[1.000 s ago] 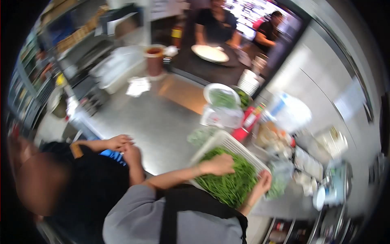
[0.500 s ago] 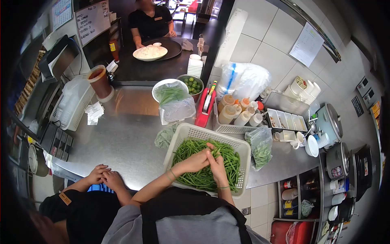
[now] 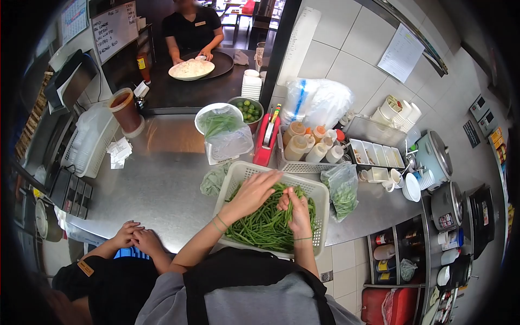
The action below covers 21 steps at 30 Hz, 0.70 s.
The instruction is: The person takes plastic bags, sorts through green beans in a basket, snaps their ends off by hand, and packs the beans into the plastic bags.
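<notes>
A white perforated basket (image 3: 320,216) full of green beans (image 3: 254,227) stands at the front edge of the steel counter. My left hand (image 3: 252,192) hovers flat over the basket's left half, its fingers stretched out and holding nothing. Over the right half, my right hand (image 3: 295,210) has its fingers closed round some green beans. The two hands are apart, with the right fingertips close beside the left hand.
On my left, a co-worker's clasped hands (image 3: 134,236) rest near the counter edge. Behind the basket are a red tape dispenser (image 3: 265,142), a bowl with bagged greens (image 3: 199,120) and sauce bottles (image 3: 297,147). Another person stands across the pass beside a plate (image 3: 190,69).
My hands were together over the beans; my left hand has now lifted away and opened out. The person across the pass has moved a hand to the small dish on the tray.
</notes>
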Motion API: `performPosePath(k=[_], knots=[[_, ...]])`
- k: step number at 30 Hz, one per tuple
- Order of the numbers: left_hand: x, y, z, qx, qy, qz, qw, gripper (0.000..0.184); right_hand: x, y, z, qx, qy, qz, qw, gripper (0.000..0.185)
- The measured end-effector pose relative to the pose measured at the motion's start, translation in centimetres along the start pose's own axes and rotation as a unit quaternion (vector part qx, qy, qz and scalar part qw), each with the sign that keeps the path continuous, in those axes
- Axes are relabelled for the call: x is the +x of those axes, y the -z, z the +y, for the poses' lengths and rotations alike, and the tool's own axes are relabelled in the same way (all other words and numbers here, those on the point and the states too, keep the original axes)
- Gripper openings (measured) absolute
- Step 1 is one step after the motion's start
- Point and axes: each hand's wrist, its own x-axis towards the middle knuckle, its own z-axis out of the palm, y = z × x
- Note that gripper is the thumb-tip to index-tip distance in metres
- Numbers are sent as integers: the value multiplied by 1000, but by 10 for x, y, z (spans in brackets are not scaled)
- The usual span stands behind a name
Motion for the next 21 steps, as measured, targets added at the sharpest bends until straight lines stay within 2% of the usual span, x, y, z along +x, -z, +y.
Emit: performPosePath(k=[2,3,6,8,9,11,12,13,16,17,18,19,20,21], knots=[[4,-5,-4,31,-40,-28,998,25,0,-4,-2,-1,-39,-43,998,17],[6,-5,-4,67,-23,-28,997,21,1,-7,-2,7,-36,-47,998,18],[10,-3,-3,141,17,-6,990,12,2,-9,-2,49,-6,26,998,25],[13,-3,-2,146,32,38,988,9,12,4,4,151,-20,34,988,29],[13,-6,-1,147,15,35,988,8,16,10,7,202,-27,38,978,31],[9,-17,6,149,-19,28,988,6,20,9,8,178,-21,38,983,33],[7,-22,12,131,-32,44,990,6,23,7,8,166,-18,38,985,35],[5,-26,20,113,-46,59,991,7,23,3,6,110,4,101,989,29],[1,-28,25,17,-39,65,997,11,30,10,4,193,29,123,973,25],[2,-27,26,-30,-32,76,996,10,32,9,2,188,38,146,970,31],[2,-27,26,-77,-25,87,993,9,31,12,0,211,39,122,969,31],[-6,-36,15,-159,58,88,982,15,31,16,0,233,40,94,967,32],[-11,-48,6,-275,163,111,941,19,33,19,2,255,39,62,964,33],[-16,-58,-3,-382,263,134,876,24,35,25,6,284,34,21,958,33]])
